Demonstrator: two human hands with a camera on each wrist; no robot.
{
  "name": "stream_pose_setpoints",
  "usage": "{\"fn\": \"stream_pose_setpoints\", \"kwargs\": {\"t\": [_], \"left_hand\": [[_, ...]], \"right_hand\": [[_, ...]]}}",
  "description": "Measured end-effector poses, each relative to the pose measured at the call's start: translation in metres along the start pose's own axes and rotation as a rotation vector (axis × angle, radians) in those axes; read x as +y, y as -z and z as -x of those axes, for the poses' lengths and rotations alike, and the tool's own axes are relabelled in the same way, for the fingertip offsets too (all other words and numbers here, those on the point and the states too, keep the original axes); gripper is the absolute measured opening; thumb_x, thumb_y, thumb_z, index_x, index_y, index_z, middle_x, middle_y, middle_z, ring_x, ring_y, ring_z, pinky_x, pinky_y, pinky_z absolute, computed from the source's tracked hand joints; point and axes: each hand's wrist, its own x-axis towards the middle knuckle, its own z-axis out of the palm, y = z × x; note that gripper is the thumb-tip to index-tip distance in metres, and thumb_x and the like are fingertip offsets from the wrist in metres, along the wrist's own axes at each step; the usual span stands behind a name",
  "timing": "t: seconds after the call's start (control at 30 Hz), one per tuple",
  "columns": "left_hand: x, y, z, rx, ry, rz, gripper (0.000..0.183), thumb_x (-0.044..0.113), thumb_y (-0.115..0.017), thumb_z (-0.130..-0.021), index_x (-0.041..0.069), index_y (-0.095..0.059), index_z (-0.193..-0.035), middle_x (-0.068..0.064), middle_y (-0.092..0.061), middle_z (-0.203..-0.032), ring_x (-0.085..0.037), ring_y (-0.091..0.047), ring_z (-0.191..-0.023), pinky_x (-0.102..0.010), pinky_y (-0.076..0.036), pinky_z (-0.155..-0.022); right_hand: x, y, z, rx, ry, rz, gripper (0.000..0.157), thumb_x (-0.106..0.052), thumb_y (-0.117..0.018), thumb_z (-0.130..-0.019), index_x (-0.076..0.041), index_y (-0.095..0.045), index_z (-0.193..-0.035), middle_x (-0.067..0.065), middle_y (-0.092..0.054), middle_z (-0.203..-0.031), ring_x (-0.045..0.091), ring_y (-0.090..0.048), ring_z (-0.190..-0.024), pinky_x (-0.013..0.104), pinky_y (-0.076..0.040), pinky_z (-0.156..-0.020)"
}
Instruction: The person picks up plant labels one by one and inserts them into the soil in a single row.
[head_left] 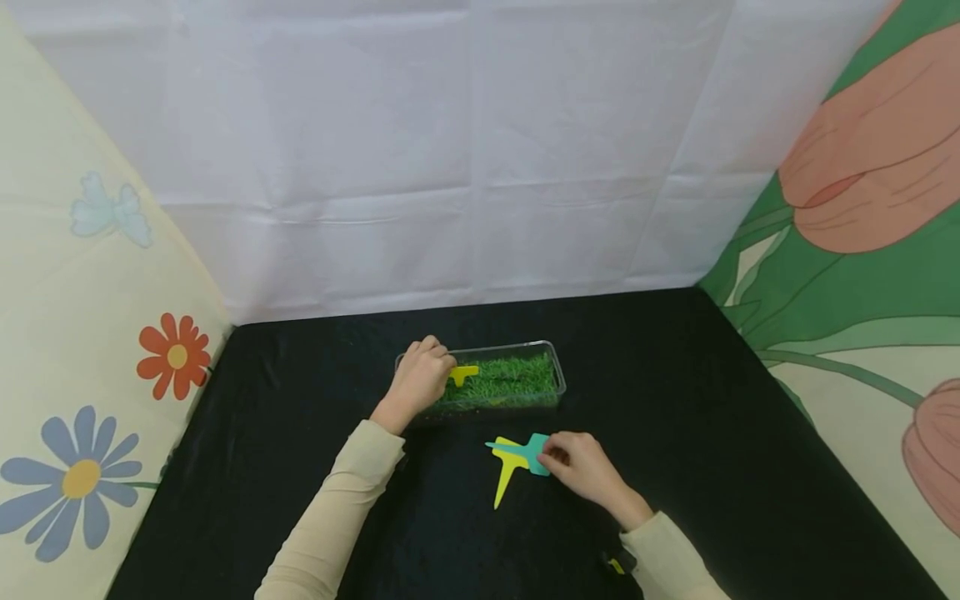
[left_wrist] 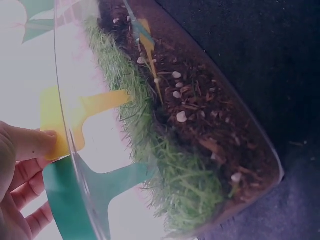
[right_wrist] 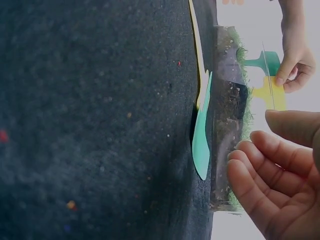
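Observation:
My left hand (head_left: pixel 422 377) pinches the head of a yellow T-shaped plant label (left_wrist: pixel 95 106) between thumb and fingers. That label stands upright in the grass (head_left: pixel 517 373) of a clear plastic planter box (head_left: pixel 559 375). Beside it a dark green plant label (left_wrist: pixel 65 200) stands in the same grass, behind my left hand in the head view. In front of the box, a teal plant label (head_left: pixel 537 454) lies across a second yellow plant label (head_left: pixel 507 477) on the black cloth. My right hand (head_left: pixel 588 468) hovers by the teal label, fingers loosely bent and apart from it in the right wrist view.
Dark soil with white grains (left_wrist: pixel 200 110) shows through the box wall. Black cloth (head_left: pixel 247 467) covers the table. A white cloth (head_left: pixel 450 167) hangs at the back, with flower-printed cloths at the left (head_left: pixel 90 333) and right (head_left: pixel 862 292).

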Motion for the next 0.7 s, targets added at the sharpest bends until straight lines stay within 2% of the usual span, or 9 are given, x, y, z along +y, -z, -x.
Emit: {"fn": "stream_pose_setpoints", "kwargs": {"t": [0.5, 0.7], "left_hand": [[0.0005, -0.0006, 0.0028, 0.008, 0.025, 0.035, 0.012, 0.005, -0.064, -0.082, 0.009, -0.069, -0.092, -0.004, -0.064, -0.084, -0.02, -0.048, -0.075, -0.03, -0.039, -0.064], [0.0004, 0.0028, 0.0044, 0.037, 0.039, 0.059, 0.015, 0.004, -0.066, -0.08, 0.008, -0.069, -0.094, -0.004, -0.063, -0.086, -0.02, -0.05, -0.079, -0.03, -0.04, -0.064]], "right_hand": [[-0.0011, 0.0011, 0.0007, 0.027, 0.038, -0.001, 0.007, -0.006, -0.068, -0.079, -0.009, -0.064, -0.075, -0.007, -0.056, -0.067, 0.0, -0.049, -0.056, 0.02, -0.043, -0.05], [-0.0006, 0.0015, 0.0015, 0.02, 0.012, -0.002, 0.007, -0.007, -0.068, -0.08, -0.01, -0.064, -0.075, -0.008, -0.056, -0.068, 0.0, -0.049, -0.056, 0.02, -0.043, -0.051]]}}
